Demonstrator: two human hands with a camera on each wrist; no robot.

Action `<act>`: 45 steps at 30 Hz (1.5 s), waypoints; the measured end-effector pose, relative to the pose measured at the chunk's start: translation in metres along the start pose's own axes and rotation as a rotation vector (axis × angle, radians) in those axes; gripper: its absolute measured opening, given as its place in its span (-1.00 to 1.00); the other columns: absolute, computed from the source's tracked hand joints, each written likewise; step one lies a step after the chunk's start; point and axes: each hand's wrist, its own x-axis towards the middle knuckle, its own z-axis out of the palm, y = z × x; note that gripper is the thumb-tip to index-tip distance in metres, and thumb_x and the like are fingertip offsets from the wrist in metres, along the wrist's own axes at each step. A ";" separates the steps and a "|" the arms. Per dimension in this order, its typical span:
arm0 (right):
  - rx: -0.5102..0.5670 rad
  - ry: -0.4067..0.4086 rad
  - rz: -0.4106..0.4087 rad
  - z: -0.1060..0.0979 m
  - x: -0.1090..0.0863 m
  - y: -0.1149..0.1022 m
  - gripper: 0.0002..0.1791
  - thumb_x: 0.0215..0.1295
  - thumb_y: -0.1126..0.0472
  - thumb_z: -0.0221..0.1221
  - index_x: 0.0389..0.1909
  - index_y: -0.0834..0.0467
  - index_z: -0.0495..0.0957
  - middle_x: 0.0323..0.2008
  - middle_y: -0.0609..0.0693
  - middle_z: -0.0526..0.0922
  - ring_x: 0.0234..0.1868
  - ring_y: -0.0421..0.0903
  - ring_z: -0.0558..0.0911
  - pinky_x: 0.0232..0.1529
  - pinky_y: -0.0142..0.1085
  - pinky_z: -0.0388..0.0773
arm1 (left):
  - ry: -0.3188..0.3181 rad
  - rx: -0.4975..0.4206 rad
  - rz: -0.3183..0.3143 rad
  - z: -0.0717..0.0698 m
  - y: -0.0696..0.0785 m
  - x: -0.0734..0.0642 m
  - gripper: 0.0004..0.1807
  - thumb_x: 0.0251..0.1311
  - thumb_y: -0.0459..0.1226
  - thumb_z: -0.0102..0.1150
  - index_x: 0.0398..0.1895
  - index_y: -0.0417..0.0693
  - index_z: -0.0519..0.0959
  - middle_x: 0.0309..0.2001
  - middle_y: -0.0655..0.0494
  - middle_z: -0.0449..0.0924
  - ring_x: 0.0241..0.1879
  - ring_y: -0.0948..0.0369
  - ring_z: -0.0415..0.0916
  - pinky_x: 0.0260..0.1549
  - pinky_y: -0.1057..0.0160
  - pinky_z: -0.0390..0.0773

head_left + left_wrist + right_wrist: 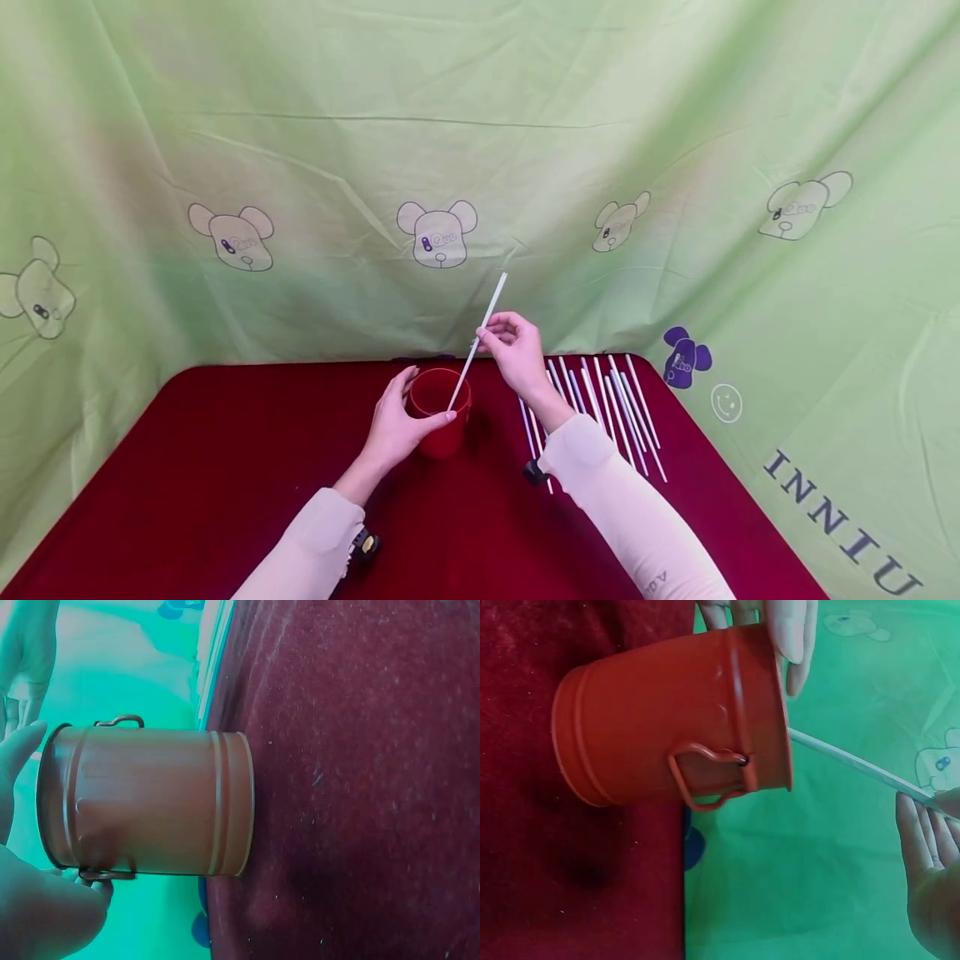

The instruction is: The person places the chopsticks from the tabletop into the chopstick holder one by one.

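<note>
Fingers and thumb of the right hand (519, 354) close in a pinch on a white stick (490, 308), which slants up from the mouth of the red bucket (441, 437). The left hand (393, 429) grips the bucket's upper part on its left side, thumb at the near rim, fingers spread partway round. The bucket stands upright on the dark red tablecloth (262, 483), a wire handle (676, 776) on its side. Right of the bucket lie many thin sticks (644, 402), partly hidden by the right forearm; behind it hangs a green curtain (337, 292).
</note>
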 end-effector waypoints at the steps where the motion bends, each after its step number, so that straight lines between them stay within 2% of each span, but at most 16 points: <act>1: -0.002 -0.002 0.003 0.001 0.000 0.002 -0.80 0.29 0.56 0.24 -0.09 0.51 0.51 -0.29 0.19 0.64 -0.35 0.00 0.72 -0.09 0.14 0.68 | 0.001 -0.001 -0.004 0.000 0.000 0.000 0.06 -0.09 -0.24 0.66 0.49 -0.29 0.26 0.45 -0.22 0.33 0.45 -0.10 0.29 0.43 -0.04 0.32; 6: -0.015 -0.004 0.007 0.005 -0.003 0.009 -0.81 0.29 0.55 0.25 -0.10 0.49 0.52 -0.28 0.21 0.64 -0.37 -0.09 0.71 -0.13 0.06 0.72 | -0.011 0.056 -0.019 0.002 -0.004 0.000 0.04 -0.06 -0.16 0.65 0.49 -0.25 0.29 0.41 -0.20 0.38 0.41 -0.08 0.34 0.39 -0.08 0.35; 11: -0.028 -0.003 0.021 0.008 -0.006 0.012 -0.80 0.28 0.55 0.26 -0.10 0.47 0.53 -0.27 0.22 0.63 -0.38 -0.17 0.69 -0.12 0.06 0.72 | -0.044 0.091 -0.021 0.002 -0.007 -0.001 0.05 0.02 -0.06 0.59 0.52 -0.25 0.26 0.44 -0.23 0.34 0.43 -0.12 0.30 0.40 -0.12 0.33; 14: -0.040 -0.002 0.027 0.010 -0.008 0.014 -0.80 0.28 0.55 0.27 -0.10 0.47 0.53 -0.28 0.20 0.63 -0.37 -0.14 0.69 -0.14 0.01 0.74 | -0.032 0.112 0.003 0.001 -0.007 -0.003 -0.02 0.10 -0.04 0.53 0.51 -0.26 0.28 0.44 -0.23 0.35 0.45 -0.11 0.29 0.41 -0.13 0.31; 16: -0.047 -0.003 0.028 0.010 -0.008 0.016 -0.80 0.27 0.55 0.27 -0.11 0.46 0.54 -0.29 0.19 0.64 -0.36 -0.07 0.71 -0.15 -0.01 0.75 | -0.021 0.155 0.047 0.000 -0.007 -0.005 -0.08 0.18 -0.05 0.47 0.50 -0.29 0.28 0.44 -0.24 0.35 0.45 -0.11 0.29 0.42 -0.12 0.30; 19: -0.050 -0.006 0.031 0.010 -0.009 0.017 -0.80 0.27 0.55 0.28 -0.11 0.47 0.54 -0.29 0.19 0.64 -0.34 0.00 0.72 -0.15 0.02 0.74 | -0.020 0.304 0.138 0.000 -0.004 -0.009 -0.17 0.35 -0.06 0.31 0.51 -0.36 0.24 0.47 -0.26 0.29 0.48 -0.12 0.24 0.44 -0.12 0.26; 22: -0.044 -0.010 0.032 0.010 -0.009 0.018 -0.80 0.27 0.55 0.27 -0.12 0.48 0.54 -0.29 0.19 0.64 -0.34 -0.02 0.72 -0.12 0.09 0.72 | -0.048 0.536 0.215 0.001 -0.001 -0.015 -0.24 0.52 -0.03 0.06 0.53 -0.40 0.19 0.54 -0.25 0.17 0.52 -0.10 0.17 0.42 -0.08 0.30; 25: -0.039 -0.006 0.027 0.010 -0.009 0.019 -0.80 0.26 0.55 0.28 -0.12 0.48 0.54 -0.30 0.19 0.63 -0.33 0.01 0.72 -0.11 0.13 0.70 | -0.073 0.754 0.272 0.002 0.002 -0.021 -0.28 0.59 0.01 -0.13 0.52 -0.41 0.19 0.57 -0.24 0.10 0.51 -0.09 0.19 0.36 -0.04 0.41; 27: -0.047 -0.003 0.020 0.010 -0.009 0.020 -0.81 0.27 0.54 0.28 -0.13 0.48 0.54 -0.30 0.20 0.64 -0.33 0.02 0.72 -0.13 0.11 0.71 | -0.080 0.851 0.298 0.003 0.003 -0.023 -0.27 0.60 0.02 -0.17 0.51 -0.43 0.20 0.57 -0.28 0.09 0.47 -0.09 0.26 0.26 -0.01 0.51; 29: -0.062 -0.006 0.015 0.011 -0.009 0.021 -0.81 0.27 0.54 0.28 -0.13 0.47 0.55 -0.30 0.21 0.65 -0.34 0.01 0.72 -0.14 0.10 0.72 | -0.080 0.907 0.313 0.003 0.004 -0.024 -0.27 0.60 0.02 -0.17 0.49 -0.47 0.21 0.55 -0.32 0.10 0.43 -0.08 0.33 0.15 0.02 0.60; 33: -0.117 -0.035 0.010 0.015 -0.008 0.026 -0.83 0.28 0.51 0.29 -0.13 0.44 0.56 -0.29 0.23 0.66 -0.39 -0.11 0.71 -0.14 0.10 0.72 | -0.087 0.938 0.321 0.000 0.002 -0.023 -0.27 0.60 0.00 -0.14 0.47 -0.51 0.21 0.53 -0.38 0.13 0.38 -0.07 0.39 -0.05 0.04 0.69; 35: -0.144 -0.052 0.004 0.016 -0.008 0.027 -0.83 0.28 0.50 0.29 -0.14 0.43 0.56 -0.29 0.24 0.67 -0.40 -0.11 0.72 -0.16 0.08 0.73 | -0.097 0.939 0.333 -0.002 0.001 -0.022 -0.28 0.60 -0.01 -0.13 0.46 -0.52 0.22 0.51 -0.40 0.15 0.38 -0.07 0.41 -0.07 0.04 0.70; 39: -0.183 -0.066 -0.007 0.017 -0.008 0.032 -0.84 0.27 0.50 0.30 -0.16 0.42 0.57 -0.31 0.23 0.67 -0.41 -0.11 0.72 -0.26 -0.10 0.76 | -0.125 0.944 0.370 -0.007 -0.002 -0.021 -0.29 0.60 -0.04 -0.11 0.46 -0.51 0.22 0.53 -0.38 0.12 0.32 -0.06 0.48 -0.13 0.07 0.72; 45: -0.193 -0.077 0.007 0.016 -0.005 0.040 -0.84 0.26 0.51 0.30 -0.17 0.43 0.57 -0.33 0.21 0.66 -0.41 -0.14 0.69 -0.26 -0.08 0.76 | -0.162 0.939 0.401 -0.014 -0.003 -0.022 -0.32 0.60 -0.07 -0.09 0.48 -0.48 0.23 0.59 -0.28 0.00 0.30 -0.01 0.50 -0.14 0.11 0.72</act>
